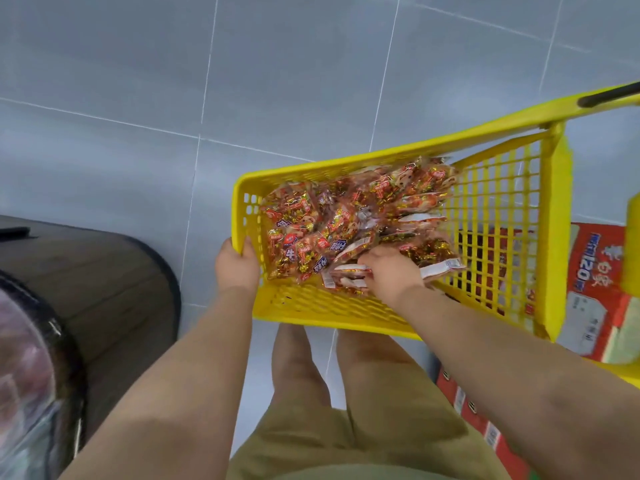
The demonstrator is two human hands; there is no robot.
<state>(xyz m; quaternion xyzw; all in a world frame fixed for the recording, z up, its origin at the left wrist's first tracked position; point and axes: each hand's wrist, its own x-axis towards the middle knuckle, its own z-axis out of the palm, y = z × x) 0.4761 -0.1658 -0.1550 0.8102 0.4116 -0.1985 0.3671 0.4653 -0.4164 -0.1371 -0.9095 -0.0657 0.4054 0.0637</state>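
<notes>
A yellow plastic basket (498,216) with slotted walls is tilted in front of me and holds several red and gold snack packets (346,216). My left hand (237,266) grips the basket's near left corner, thumb over the rim. My right hand (389,273) is inside the basket, its fingers curled round a bundle of snack packets at the near edge of the pile. The packets' white ends stick out on both sides of that hand.
A dark rounded counter (104,289) with a clear dome (24,375) stands at the left. Red and white cartons (595,299) lie under the basket at the right. A black handle (609,95) runs along the basket's far rim. Grey floor tiles (277,64) lie ahead.
</notes>
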